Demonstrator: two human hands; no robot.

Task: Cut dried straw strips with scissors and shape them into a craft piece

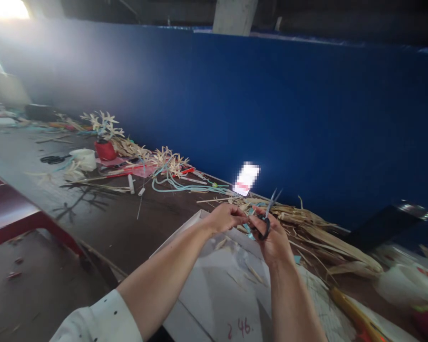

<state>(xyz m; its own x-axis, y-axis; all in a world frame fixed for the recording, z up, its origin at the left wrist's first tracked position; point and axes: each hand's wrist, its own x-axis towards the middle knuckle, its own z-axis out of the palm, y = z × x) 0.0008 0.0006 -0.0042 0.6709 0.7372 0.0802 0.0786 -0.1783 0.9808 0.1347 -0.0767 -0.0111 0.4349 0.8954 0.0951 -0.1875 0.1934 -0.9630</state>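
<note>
Craft workshop: long worktable along blue partition, strewn with dried husks, straw flowers.

Two arms show in the view. The left arm, coming from 7 o'clock, wears a white sleeve with small dark dots scattered on the cloth. The sleeve ends near the elbow in a soft rounded edge. After it, the forearm is bare up to the left hand. The right forearm, from 6 o'clock, is bare up to the right hand.
</note>
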